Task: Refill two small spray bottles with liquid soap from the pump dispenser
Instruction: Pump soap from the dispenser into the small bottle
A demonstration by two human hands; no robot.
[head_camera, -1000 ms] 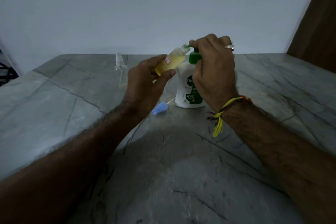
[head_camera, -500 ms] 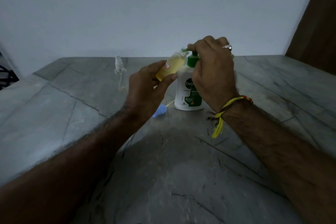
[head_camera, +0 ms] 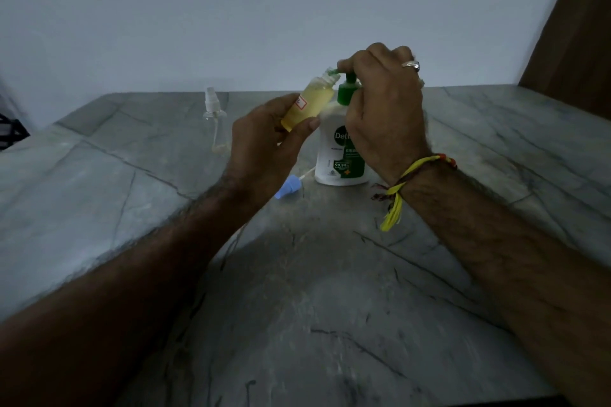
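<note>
A white pump dispenser (head_camera: 334, 155) with a green pump head stands upright at the middle of the grey stone table (head_camera: 330, 274). My right hand (head_camera: 383, 109) is closed over the pump head. My left hand (head_camera: 264, 142) holds a small uncapped spray bottle (head_camera: 310, 101), mostly full of yellow liquid, tilted so its open neck meets the green spout. That bottle's blue spray cap (head_camera: 287, 187) with its white tube lies on the table just left of the dispenser. A second clear spray bottle (head_camera: 215, 119), capped, stands upright farther left.
A pale wall runs behind the table's far edge. A brown wooden panel (head_camera: 575, 26) rises at the far right. A dark object (head_camera: 10, 135) sits at the left edge of the view.
Both hands, the small bottle and the dispenser keep the same pose. My right hand shifted slightly on the pump head, and the view tilted a little.
</note>
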